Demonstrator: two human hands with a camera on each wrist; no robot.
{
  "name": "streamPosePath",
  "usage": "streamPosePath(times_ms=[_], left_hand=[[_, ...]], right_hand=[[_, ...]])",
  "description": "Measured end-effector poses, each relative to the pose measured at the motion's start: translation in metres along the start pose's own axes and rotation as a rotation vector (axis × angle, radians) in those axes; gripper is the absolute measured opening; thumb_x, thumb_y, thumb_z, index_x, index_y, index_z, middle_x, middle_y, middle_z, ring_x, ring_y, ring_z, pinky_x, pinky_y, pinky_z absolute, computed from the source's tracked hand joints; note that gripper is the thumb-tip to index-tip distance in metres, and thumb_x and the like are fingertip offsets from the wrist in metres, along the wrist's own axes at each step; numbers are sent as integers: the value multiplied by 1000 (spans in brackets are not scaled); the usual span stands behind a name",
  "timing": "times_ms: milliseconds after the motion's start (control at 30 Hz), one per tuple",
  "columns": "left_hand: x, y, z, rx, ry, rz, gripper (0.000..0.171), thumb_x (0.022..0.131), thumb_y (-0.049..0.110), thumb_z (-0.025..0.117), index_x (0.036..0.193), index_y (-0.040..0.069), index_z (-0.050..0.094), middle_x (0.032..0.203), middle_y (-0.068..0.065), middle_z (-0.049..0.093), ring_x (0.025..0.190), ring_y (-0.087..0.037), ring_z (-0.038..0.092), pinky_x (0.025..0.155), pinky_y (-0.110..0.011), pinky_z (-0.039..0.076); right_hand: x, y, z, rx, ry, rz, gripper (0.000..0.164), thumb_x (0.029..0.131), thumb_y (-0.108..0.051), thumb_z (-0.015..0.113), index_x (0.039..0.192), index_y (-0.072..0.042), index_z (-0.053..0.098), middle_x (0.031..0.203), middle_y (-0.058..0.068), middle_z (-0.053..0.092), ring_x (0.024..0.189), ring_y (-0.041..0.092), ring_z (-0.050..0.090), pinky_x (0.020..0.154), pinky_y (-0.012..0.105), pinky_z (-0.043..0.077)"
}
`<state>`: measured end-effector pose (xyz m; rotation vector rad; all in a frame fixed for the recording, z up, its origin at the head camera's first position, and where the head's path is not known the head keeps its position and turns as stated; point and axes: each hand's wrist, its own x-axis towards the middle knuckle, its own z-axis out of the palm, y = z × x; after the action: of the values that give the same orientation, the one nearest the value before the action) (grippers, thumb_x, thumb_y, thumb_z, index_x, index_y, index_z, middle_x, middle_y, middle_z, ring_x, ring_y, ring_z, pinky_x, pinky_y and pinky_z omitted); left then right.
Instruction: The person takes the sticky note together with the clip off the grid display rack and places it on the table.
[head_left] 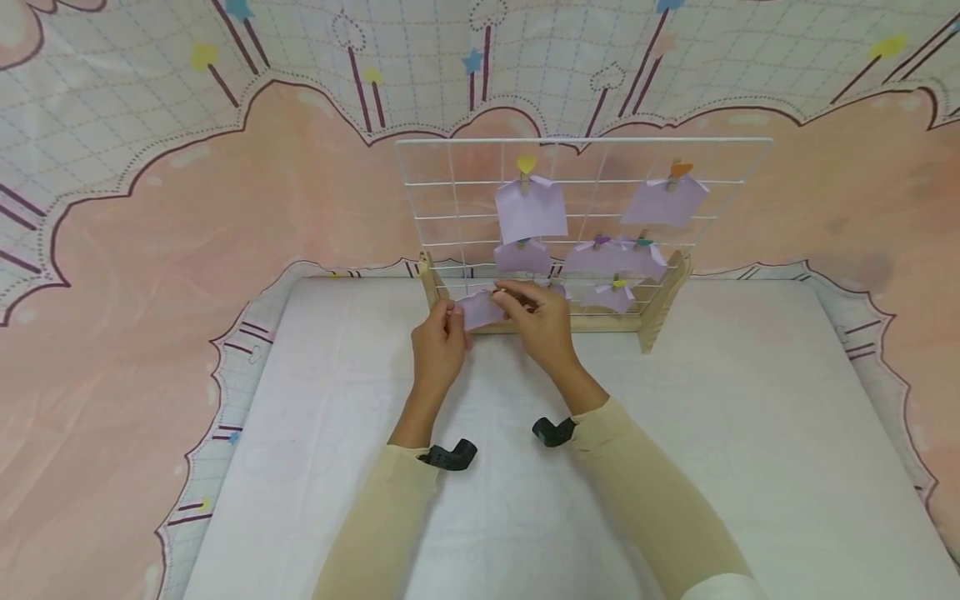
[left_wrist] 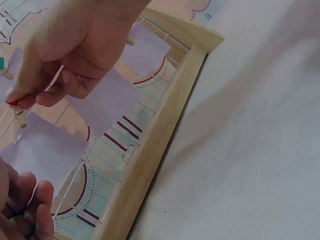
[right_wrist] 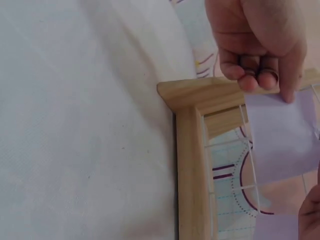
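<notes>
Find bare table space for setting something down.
Free: white tabletop left of the left sleeve, and right of the right sleeve. Crowded: the wire rack, hung with purple notes and clips, left hand and right hand at its lower front.

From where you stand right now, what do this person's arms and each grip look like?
The left sleeve and right sleeve are long, plain and beige, with something white by the right one at the picture's bottom edge. Small, dark, bent devices sit at the left wrist and right wrist. The left grip and right grip are ungloved human hands.
</notes>
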<state>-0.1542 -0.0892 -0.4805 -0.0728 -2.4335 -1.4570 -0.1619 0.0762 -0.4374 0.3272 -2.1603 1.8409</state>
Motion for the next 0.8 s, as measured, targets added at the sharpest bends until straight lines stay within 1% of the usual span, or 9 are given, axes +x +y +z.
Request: streamPosePath(times_ms=[100,167,233,333,500,567,667,733,800], left_hand=[[-3,2,-4,-1,2,-5,16,105,13,54,103,2,66,62,-8,62,50,-14,53,44,-22,37],[-5,3,-7,1,2,-18,17,104,13,55,103,2,67,64,-9,61,53,-15,53,46,-23,37],[-7,3,-10,6,-1,-37,17,104,14,56,103,2,68,68,-11,61,59,-18,53,51,-25,40],[-10,5,-14,6,-15,-68,19,103,16,57,106,1,69,76,-13,64,68,-22,57,60,-29,46],[-13,9,-18,-23,-58,-100,22,104,17,58,107,-1,69,96,-16,65,90,-28,65,77,-37,56],[-15,10,-20,-45,-70,-105,21,104,16,58,107,-2,69,102,-15,64,95,-29,67,80,-38,58],[-18,12,-24,-73,-77,-116,21,103,15,58,109,-2,69,106,-15,66,97,-28,69,78,-36,60],[-20,14,-27,-90,-78,-129,21,103,15,59,110,-2,69,109,-15,68,97,-27,71,76,-33,60],[-22,15,-31,-97,-78,-142,21,103,15,59,111,-2,69,110,-15,70,96,-27,71,75,-30,60]], right_hand=[[0,14,-7,16,-39,40,21,92,-2,74,111,7,74,104,24,74,78,10,67,65,14,52],[0,21,-11,39,-66,56,22,91,-1,74,112,8,74,106,24,74,80,6,66,66,16,55],[0,24,-15,59,-86,73,22,91,-3,74,112,6,74,106,22,74,81,6,67,67,19,57],[-2,23,-20,99,-108,102,23,92,-6,74,112,5,74,106,20,75,84,8,71,73,24,61],[-7,21,-30,146,-150,134,23,93,-10,74,111,4,72,107,14,74,92,10,74,82,27,62],[-10,19,-34,151,-156,152,23,93,-10,75,111,3,71,107,12,73,93,10,74,83,25,61],[-14,18,-40,148,-152,174,23,92,-10,76,112,3,71,108,9,71,94,9,72,84,23,60],[-17,18,-44,149,-149,185,26,92,-9,75,115,4,69,109,9,71,94,8,72,84,22,60],[-20,19,-47,175,-154,187,29,93,-6,74,118,6,67,110,13,71,94,9,73,85,24,61]])
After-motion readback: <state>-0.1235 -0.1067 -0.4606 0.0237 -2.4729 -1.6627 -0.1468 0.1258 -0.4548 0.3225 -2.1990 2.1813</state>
